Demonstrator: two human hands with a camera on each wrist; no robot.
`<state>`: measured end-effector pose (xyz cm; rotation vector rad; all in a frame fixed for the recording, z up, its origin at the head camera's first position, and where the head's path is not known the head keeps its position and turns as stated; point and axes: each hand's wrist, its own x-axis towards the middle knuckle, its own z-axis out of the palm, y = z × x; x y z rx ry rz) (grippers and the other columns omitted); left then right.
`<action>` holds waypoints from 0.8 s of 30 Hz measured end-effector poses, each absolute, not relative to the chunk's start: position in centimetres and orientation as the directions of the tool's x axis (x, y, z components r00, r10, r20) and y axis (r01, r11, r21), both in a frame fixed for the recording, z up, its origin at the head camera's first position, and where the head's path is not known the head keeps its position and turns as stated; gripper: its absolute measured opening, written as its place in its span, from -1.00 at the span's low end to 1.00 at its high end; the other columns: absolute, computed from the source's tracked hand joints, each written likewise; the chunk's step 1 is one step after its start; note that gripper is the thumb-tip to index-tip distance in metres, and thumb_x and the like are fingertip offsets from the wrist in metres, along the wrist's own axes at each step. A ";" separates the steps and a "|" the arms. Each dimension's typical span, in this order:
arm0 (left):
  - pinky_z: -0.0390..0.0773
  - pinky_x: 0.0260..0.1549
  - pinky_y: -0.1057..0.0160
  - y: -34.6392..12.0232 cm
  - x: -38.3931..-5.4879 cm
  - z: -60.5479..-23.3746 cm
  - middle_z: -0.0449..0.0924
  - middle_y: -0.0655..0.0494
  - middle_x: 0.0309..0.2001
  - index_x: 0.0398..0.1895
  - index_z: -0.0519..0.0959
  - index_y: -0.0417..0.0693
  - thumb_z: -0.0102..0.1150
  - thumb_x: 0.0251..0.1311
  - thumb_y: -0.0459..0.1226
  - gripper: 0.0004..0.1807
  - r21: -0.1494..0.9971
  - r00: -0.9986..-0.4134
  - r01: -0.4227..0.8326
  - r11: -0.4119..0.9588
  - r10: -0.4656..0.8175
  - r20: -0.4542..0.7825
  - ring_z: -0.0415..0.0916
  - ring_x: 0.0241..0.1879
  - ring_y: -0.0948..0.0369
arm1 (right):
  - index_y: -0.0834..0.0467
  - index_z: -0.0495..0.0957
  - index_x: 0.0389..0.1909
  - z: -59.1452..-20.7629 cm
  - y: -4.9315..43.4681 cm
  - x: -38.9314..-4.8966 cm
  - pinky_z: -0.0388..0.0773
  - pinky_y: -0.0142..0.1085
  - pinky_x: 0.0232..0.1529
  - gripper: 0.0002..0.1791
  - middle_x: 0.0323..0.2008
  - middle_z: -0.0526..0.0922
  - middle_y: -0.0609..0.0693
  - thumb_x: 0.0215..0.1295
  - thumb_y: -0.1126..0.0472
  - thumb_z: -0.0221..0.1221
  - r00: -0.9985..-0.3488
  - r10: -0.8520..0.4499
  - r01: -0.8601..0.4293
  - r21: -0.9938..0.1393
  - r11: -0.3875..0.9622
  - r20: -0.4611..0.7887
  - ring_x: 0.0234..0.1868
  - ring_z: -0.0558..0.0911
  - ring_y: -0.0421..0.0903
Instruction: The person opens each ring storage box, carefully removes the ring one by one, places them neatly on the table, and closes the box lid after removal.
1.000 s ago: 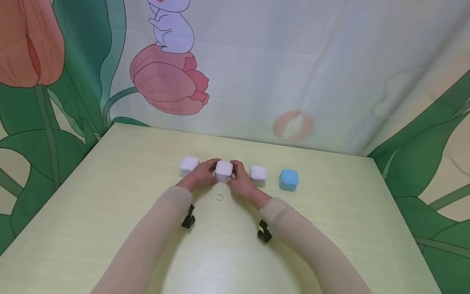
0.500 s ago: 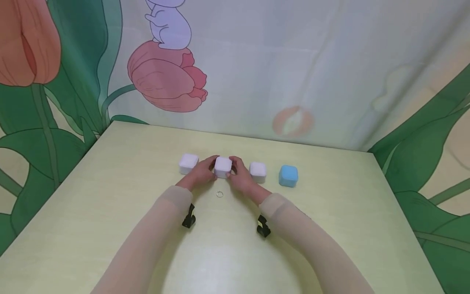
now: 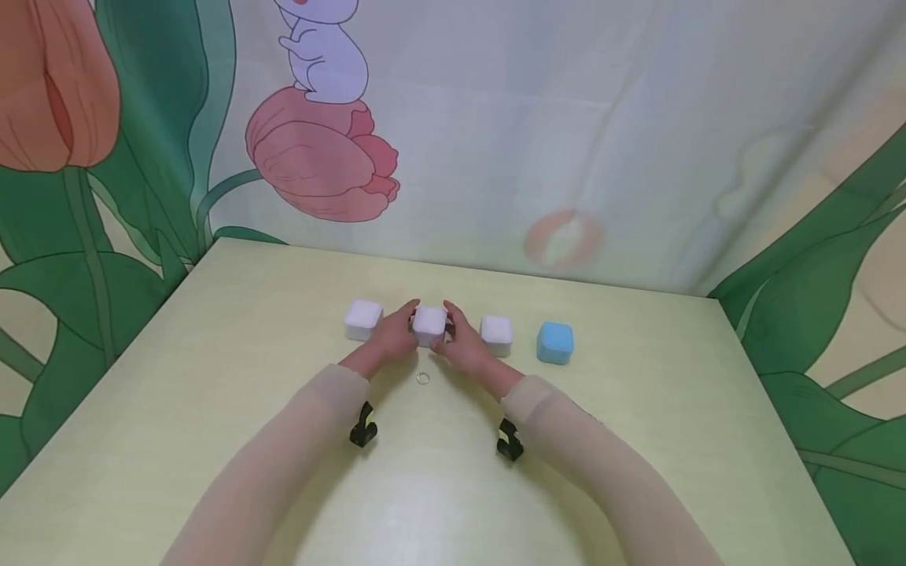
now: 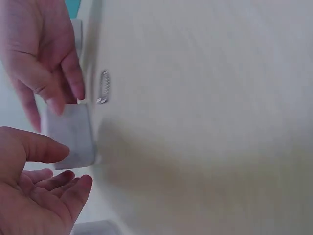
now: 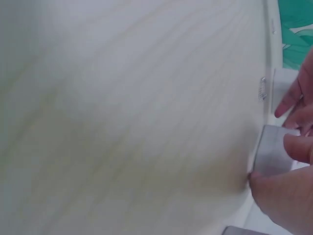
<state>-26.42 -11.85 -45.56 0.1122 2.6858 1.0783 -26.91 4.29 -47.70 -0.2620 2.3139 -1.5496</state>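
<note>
A white rounded cube (image 3: 429,325) stands between my two hands, in a row of similar cubes. My left hand (image 3: 394,333) is at its left side; in the left wrist view the thumb (image 4: 51,149) overlaps the cube, while the loosely bent fingers (image 4: 68,191) show a gap to it. On the other side my right hand (image 3: 467,346) holds the cube, thumb at its front and forefinger reaching to the rear corner. The right wrist view shows this thumb (image 5: 297,147) over the grey-looking cube (image 5: 274,154). A small metallic coil ring (image 3: 423,378) lies in front.
One white cube (image 3: 364,318) sits left of my left hand. Another white cube (image 3: 497,336) is right behind my right wrist, with a blue cube (image 3: 555,343) beyond it. A patterned curtain (image 3: 481,157) hangs behind the pale table (image 3: 425,503).
The fingers of both hands have straightened a little at the cube's rear corners, and the left ones have drawn slightly leftward. The cube stays in its place in the row.
</note>
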 end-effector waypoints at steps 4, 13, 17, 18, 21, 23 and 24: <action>0.50 0.32 -0.08 -12.1 -26.1 -44.1 0.30 -0.33 0.50 0.58 0.12 -0.28 -0.06 0.22 -0.49 -0.22 0.669 -0.974 0.040 0.742 0.178 -0.139 0.36 0.44 -0.21 | 0.21 -0.14 0.65 -47.2 4.3 -26.9 0.27 -0.02 0.58 -0.09 0.65 0.00 0.22 0.41 0.41 0.14 -0.933 -0.317 0.004 -0.883 0.469 -0.172 0.63 0.16 0.20; 0.53 0.32 -0.12 -13.5 -25.4 -42.1 0.50 -0.35 0.35 0.44 0.36 -0.31 -0.18 0.28 -0.44 -0.39 0.670 -0.979 0.091 0.737 0.191 -0.077 0.50 0.34 -0.22 | 0.29 -0.02 0.61 -46.1 4.5 -26.6 0.29 -0.06 0.56 -0.18 0.61 0.11 0.25 0.40 0.47 0.10 -0.938 -0.293 0.023 -0.881 0.473 -0.182 0.59 0.25 0.18; 0.57 0.27 -0.10 -14.2 -25.2 -41.3 0.55 -0.33 0.30 0.40 0.40 -0.32 -0.19 0.30 -0.43 -0.43 0.660 -0.983 0.105 0.744 0.177 -0.043 0.54 0.30 -0.20 | 0.31 0.09 0.58 -45.7 4.5 -26.5 0.34 -0.06 0.54 -0.25 0.58 0.20 0.26 0.40 0.48 0.08 -0.942 -0.292 0.021 -0.898 0.440 -0.165 0.57 0.30 0.18; 0.58 0.26 -0.10 -14.4 -25.2 -41.1 0.57 -0.33 0.28 0.39 0.41 -0.32 -0.19 0.31 -0.43 -0.44 0.655 -0.984 0.111 0.747 0.175 -0.033 0.55 0.29 -0.20 | 0.32 0.13 0.56 -45.5 4.5 -26.4 0.36 -0.06 0.53 -0.29 0.56 0.23 0.27 0.41 0.48 0.07 -0.943 -0.292 0.017 -0.902 0.432 -0.158 0.56 0.32 0.18; 0.59 0.23 -0.10 -15.0 -25.0 -40.4 0.59 -0.32 0.25 0.37 0.43 -0.32 -0.18 0.35 -0.42 -0.47 0.651 -0.985 0.120 0.749 0.171 -0.016 0.56 0.27 -0.21 | 0.34 0.25 0.48 -44.8 4.6 -26.3 0.40 -0.07 0.50 -0.38 0.50 0.35 0.28 0.41 0.49 0.08 -0.947 -0.290 0.012 -0.915 0.404 -0.141 0.52 0.39 0.20; 0.59 0.23 -0.11 -15.3 -24.8 -39.9 0.60 -0.32 0.24 0.38 0.43 -0.30 -0.18 0.38 -0.41 -0.49 0.654 -0.986 0.117 0.747 0.167 -0.014 0.56 0.26 -0.21 | 0.34 0.31 0.43 -44.3 4.8 -26.1 0.43 -0.06 0.49 -0.43 0.45 0.41 0.29 0.42 0.49 0.08 -0.947 -0.288 0.018 -0.922 0.386 -0.139 0.48 0.43 0.20; 0.59 0.23 -0.11 -15.5 -24.8 -39.7 0.60 -0.31 0.25 0.38 0.43 -0.29 -0.17 0.40 -0.40 -0.49 0.658 -0.987 0.113 0.745 0.163 -0.015 0.56 0.26 -0.21 | 0.34 0.34 0.41 -44.0 4.9 -26.1 0.45 -0.06 0.47 -0.46 0.42 0.44 0.29 0.42 0.48 0.09 -0.948 -0.287 0.022 -0.925 0.380 -0.140 0.46 0.46 0.20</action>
